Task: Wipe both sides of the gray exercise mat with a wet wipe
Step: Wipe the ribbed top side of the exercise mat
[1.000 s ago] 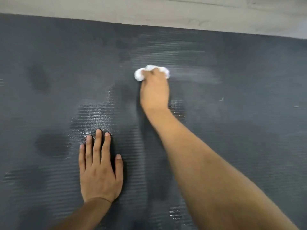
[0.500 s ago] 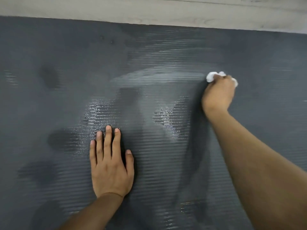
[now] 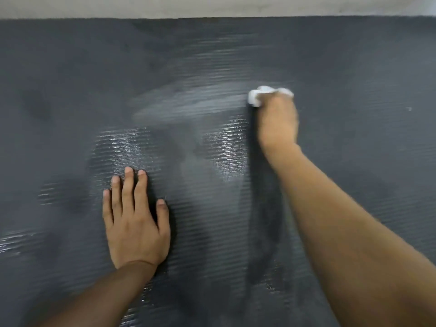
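The gray ribbed exercise mat (image 3: 70,102) fills nearly the whole view, with shiny wet streaks across its middle. My right hand (image 3: 278,121) reaches forward at the centre right and grips a bunched white wet wipe (image 3: 256,96), pressing it onto the mat; only the wipe's front edge shows past my fingers. My left hand (image 3: 135,220) lies flat on the mat at the lower left, fingers straight and together, palm down.
A strip of pale floor (image 3: 212,5) runs along the mat's far edge at the top. The mat reaches past the left, right and near sides of the view.
My right hand swept the wipe from the mat's centre to the right, then came slightly back left, leaving a fresh wet streak. My left hand stayed planted on the mat.
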`<state>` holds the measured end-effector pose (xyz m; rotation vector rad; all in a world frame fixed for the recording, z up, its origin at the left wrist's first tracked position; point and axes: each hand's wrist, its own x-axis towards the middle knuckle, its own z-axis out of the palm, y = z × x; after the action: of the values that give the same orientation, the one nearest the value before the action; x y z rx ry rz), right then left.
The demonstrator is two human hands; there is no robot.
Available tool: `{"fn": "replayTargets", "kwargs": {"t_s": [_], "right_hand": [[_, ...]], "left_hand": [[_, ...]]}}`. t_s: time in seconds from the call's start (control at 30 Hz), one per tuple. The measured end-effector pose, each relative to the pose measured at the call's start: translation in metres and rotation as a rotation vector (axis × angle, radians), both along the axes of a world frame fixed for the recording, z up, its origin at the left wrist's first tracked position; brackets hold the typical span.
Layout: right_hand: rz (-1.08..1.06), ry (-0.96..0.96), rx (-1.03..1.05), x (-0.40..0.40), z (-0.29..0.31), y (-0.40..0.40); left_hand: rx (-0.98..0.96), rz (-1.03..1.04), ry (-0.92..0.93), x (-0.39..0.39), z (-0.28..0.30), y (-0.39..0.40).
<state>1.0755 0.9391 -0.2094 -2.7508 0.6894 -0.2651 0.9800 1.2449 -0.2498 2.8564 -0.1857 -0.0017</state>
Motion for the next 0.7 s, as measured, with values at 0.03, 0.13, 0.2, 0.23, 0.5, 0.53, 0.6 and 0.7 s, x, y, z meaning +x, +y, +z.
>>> {"fn": "replayTargets", "kwargs": {"t_s": [0.03,0.13,0.2,0.23,0.5,0.53,0.6,0.7], "right_hand": [[-0.134,-0.022,0.039,-0.01,0.003,-0.022],[-0.301,-0.064,0.072,-0.009,-0.003,-0.012],[-0.138,-0.089,0.03,0.007,-0.01,0.046],[0.021,-0.083,0.027,0.015,-0.016,0.082],[0.497,-0.009,0.118,0.013,-0.024,0.161],[0.411,-0.023,0.104,0.003,-0.027,0.129],[0.149,-0.08,0.056,-0.027,-0.024,0.059],[-0.187,-0.155,0.161,-0.063,-0.01,-0.005]], "left_hand": [[-0.001,0.003,-0.003,0.0,0.0,0.0],[0.002,0.006,-0.019,0.0,0.0,0.0],[0.011,0.007,-0.024,0.0,0.0,-0.001],[0.013,0.007,-0.029,0.001,0.0,-0.001],[0.004,0.006,-0.06,0.001,-0.003,0.0],[0.003,0.007,-0.06,0.001,-0.002,-0.001],[0.008,0.002,-0.055,0.0,-0.001,-0.002],[0.005,0.008,-0.056,0.001,-0.001,-0.001]]}}
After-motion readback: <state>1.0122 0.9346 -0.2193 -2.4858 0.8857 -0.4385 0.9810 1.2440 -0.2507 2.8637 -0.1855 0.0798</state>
